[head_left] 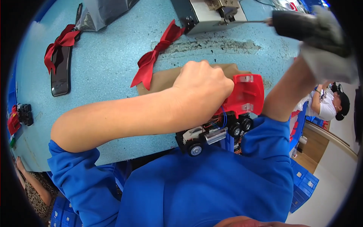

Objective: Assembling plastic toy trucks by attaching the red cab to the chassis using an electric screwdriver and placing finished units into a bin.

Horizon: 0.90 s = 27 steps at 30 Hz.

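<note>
My left hand (202,83) is closed in a fist at the toy truck, knuckles up, its fingertips hidden. The truck has a red plastic body part (247,94) with clear lamp pieces, beside a black chassis (206,136) with several wheels, silver parts and coloured wires. A brown cloth or sheet (162,79) lies under my hand. At the upper right my right hand (329,49), blurred by motion and in a greyish-white covering, grips a black-handled screwdriver (291,24). Its thin metal shaft points left, its tip at a metal box device (206,15).
On the blue table (109,75) lie a dark red ribbon bow (157,53), a black phone (61,72) with another red bow (62,45), and a plastic bag (102,13). Another toy truck (19,118) sits at the left edge. A person (329,104) is at the right, another (36,185) lower left.
</note>
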{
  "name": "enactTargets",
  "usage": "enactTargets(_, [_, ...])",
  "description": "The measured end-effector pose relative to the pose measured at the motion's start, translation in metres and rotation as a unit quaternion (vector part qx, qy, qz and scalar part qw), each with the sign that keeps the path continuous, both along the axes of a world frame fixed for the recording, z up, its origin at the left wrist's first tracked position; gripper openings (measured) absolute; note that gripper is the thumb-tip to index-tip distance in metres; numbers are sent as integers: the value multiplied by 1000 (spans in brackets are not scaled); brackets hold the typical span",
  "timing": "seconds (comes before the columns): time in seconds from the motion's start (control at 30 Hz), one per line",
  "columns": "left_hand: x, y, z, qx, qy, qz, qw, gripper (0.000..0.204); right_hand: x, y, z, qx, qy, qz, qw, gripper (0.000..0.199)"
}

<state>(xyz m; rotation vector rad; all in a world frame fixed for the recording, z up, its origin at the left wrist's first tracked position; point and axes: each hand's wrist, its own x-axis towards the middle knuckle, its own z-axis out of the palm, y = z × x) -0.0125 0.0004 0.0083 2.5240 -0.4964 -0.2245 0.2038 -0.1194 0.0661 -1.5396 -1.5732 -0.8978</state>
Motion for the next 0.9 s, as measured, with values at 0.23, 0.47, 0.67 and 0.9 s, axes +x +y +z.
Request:
enactTargets(0.23, [-1, 0, -11, 1, -46, 41, 998, 11, 11, 41, 9, -19, 336, 225, 915, 22])
enactTargets(0.47, [-1, 3, -3, -10, -44, 11, 999, 10, -6, 78, 15, -28, 514, 273, 813, 31])
enactTargets(0.67, [-3, 4, -9, -14, -55, 39, 998, 10, -55, 70, -6, 199, 286, -18, 937, 27])
enactTargets(0.9, [3, 0, -8, 21, -30, 35, 999, 11, -62, -53, 5, 87, 49, -131, 986, 14])
